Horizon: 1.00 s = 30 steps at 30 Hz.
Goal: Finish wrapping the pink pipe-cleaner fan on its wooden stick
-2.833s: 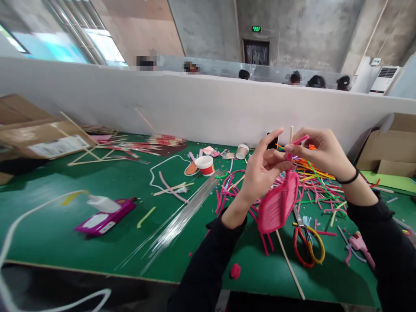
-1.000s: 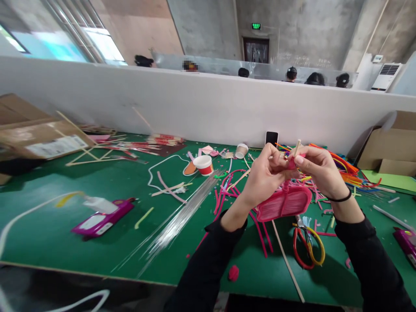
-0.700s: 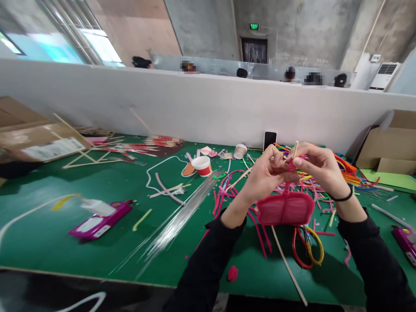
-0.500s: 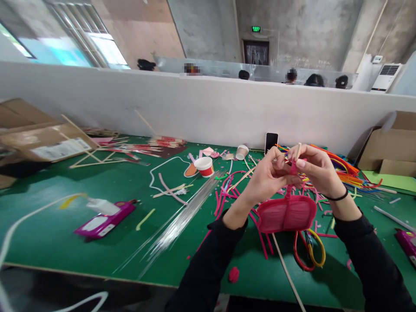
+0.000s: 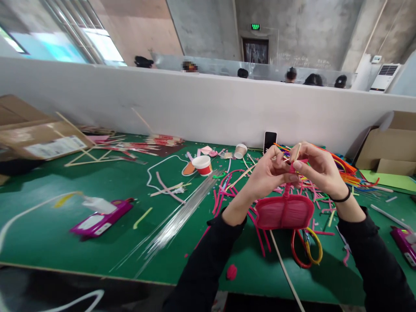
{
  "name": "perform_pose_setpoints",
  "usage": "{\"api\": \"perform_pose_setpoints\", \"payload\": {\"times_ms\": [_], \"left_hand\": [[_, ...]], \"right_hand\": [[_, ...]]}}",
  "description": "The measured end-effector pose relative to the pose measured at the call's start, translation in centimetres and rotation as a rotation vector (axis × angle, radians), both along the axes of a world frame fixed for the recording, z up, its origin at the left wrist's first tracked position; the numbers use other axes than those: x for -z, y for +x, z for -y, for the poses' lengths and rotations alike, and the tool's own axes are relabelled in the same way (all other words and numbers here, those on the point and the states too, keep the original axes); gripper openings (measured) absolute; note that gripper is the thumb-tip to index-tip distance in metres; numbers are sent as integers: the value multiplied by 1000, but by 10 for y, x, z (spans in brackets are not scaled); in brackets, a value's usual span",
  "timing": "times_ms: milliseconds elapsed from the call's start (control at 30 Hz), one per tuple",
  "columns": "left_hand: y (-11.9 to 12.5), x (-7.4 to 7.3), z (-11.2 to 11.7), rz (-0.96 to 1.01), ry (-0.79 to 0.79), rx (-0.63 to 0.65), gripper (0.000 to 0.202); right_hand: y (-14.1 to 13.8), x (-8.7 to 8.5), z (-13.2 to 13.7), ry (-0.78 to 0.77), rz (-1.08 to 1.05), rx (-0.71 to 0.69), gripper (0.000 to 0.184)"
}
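Observation:
A pink craft piece (image 5: 298,212), a rounded panel of pink material with a thicker rim, hangs below my hands from a narrow pink stem. My left hand (image 5: 268,173) pinches that stem from the left, fingers curled. On the other side, my right hand (image 5: 321,169) has thumb and forefinger closed at the stem's top, where a pale wooden stick end (image 5: 297,151) sticks out. Fingers partly hide the contact. Beneath the panel lie scissors (image 5: 307,250) with one red and one yellow handle, beside a long thin wooden stick (image 5: 283,265).
Pink strips (image 5: 218,199) are scattered around my forearms. Left of them lie a bundle of clear thin rods (image 5: 182,221), a paper cup (image 5: 202,165) and a purple packet (image 5: 104,217). A phone (image 5: 270,141) leans on the white partition (image 5: 195,104). Cardboard boxes (image 5: 45,138) stand at the left.
The whole view has shifted slightly. My right thumb and fingers have moved a little at the stem's top, and the pink panel tilts slightly differently. Both hands keep their hold.

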<state>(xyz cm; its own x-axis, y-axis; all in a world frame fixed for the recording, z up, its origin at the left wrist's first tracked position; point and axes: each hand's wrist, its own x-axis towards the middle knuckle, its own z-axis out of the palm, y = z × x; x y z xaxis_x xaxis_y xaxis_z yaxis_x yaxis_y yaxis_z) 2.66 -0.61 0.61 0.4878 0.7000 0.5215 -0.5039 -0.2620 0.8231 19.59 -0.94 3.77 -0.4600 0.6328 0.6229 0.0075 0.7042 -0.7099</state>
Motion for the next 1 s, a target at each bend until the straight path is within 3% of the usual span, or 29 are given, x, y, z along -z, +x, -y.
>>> {"api": "perform_pose_setpoints", "payload": {"times_ms": [100, 300, 467, 600, 700, 800, 867, 1000], "left_hand": [[0, 1, 1, -16, 7, 3, 58], [-1, 3, 5, -48, 32, 104, 51], [-5, 2, 2, -73, 76, 71, 53], [-9, -1, -3, -82, 45, -205, 51], [-7, -3, -3, -48, 96, -451, 58], [-5, -3, 0, -23, 171, -619, 50], [-5, -3, 3, -4, 167, -664, 47], [-5, -5, 8, 52, 100, -601, 55]], "right_hand": [[7, -6, -2, -10, 49, 21, 19], [20, -24, -3, -48, 135, -167, 14], [6, -19, -9, -142, 77, -273, 20], [-6, -18, -14, -85, 50, -74, 31], [-12, -25, -11, 88, 77, 131, 35], [-17, -31, -3, 281, 161, 266, 32], [-19, -34, 1, 347, 200, 294, 30], [-15, -39, 1, 333, 220, 279, 29]]}}
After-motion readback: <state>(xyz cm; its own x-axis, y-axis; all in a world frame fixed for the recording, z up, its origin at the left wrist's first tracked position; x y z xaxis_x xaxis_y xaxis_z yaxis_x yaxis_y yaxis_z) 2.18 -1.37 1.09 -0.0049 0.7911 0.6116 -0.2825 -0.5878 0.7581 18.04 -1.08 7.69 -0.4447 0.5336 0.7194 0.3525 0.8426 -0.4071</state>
